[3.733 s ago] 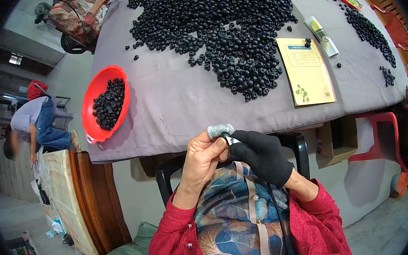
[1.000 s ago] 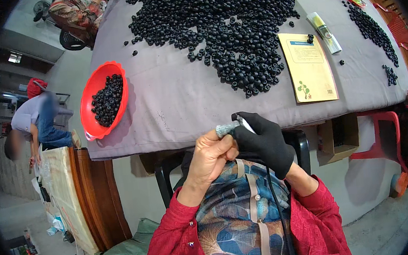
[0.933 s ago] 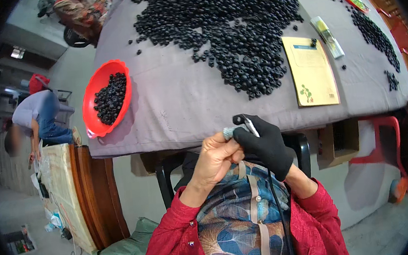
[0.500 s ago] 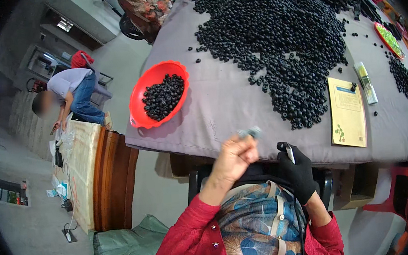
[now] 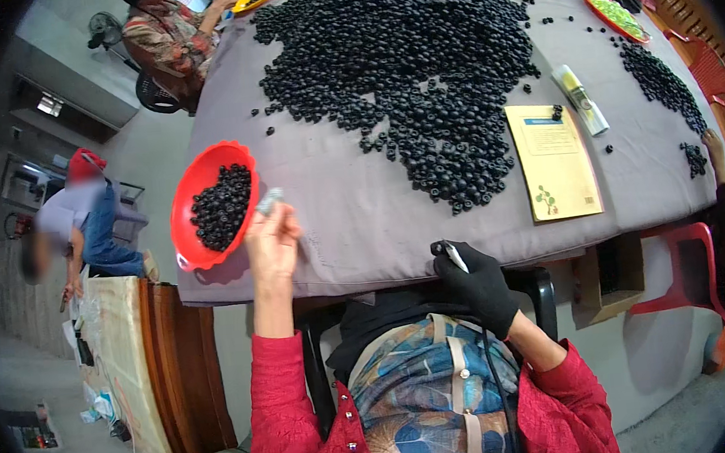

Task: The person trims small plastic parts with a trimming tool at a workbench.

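1. The left hand [image 5: 272,241], one fingertip in a grey cover [image 5: 271,201], is at the right rim of the red bowl [image 5: 182,213], fingers loosely curled; whether it grips anything cannot be told.
2. Well right of the bowl, the black-gloved right hand [image 5: 480,287] grasps a slim white tool [image 5: 457,259].
3. Black beads [image 5: 224,206] lie inside the bowl; a larger bead pile [image 5: 418,75] spreads to its right.
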Tool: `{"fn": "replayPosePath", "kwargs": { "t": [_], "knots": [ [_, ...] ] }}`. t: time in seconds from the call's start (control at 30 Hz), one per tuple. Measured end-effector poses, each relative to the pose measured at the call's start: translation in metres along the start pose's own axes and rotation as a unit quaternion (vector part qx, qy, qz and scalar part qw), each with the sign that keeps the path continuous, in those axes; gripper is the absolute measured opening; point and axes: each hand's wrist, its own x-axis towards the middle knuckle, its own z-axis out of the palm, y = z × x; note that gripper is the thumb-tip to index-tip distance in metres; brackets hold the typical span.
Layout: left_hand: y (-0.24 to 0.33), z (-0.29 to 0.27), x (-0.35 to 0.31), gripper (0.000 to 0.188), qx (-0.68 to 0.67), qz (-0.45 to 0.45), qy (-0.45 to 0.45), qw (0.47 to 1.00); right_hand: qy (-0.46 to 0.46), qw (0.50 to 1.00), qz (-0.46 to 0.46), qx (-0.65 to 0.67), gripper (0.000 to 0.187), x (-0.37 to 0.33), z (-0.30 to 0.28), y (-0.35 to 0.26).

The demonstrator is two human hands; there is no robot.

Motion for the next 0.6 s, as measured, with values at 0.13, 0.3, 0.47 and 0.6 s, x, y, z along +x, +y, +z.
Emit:
{"fn": "replayPosePath", "kwargs": {
  "t": [0.13, 0.3, 0.47, 0.6],
  "knots": [
    [-0.053, 0.056, -0.029, 0.008, 0.213, -0.051, -0.116, 0.969, 0.016, 0.999, 0.024, 0.024, 0.031, -0.001, 0.0, -0.004],
    [-0.107, 0.1, -0.03, 0.015, 0.391, 0.091, -0.175, 0.899, 0.033, 0.997, 0.038, 0.051, 0.03, -0.004, -0.002, -0.006],
    [-0.114, 0.133, -0.029, 0.031, 0.543, 0.21, -0.146, 0.8, 0.046, 0.998, 0.021, 0.043, 0.03, 0.0, -0.006, 0.0],
    [-0.124, 0.135, -0.024, 0.03, 0.585, 0.25, -0.125, 0.761, 0.042, 0.996, 0.041, 0.068, 0.03, -0.001, -0.005, -0.005]
  ]
}}
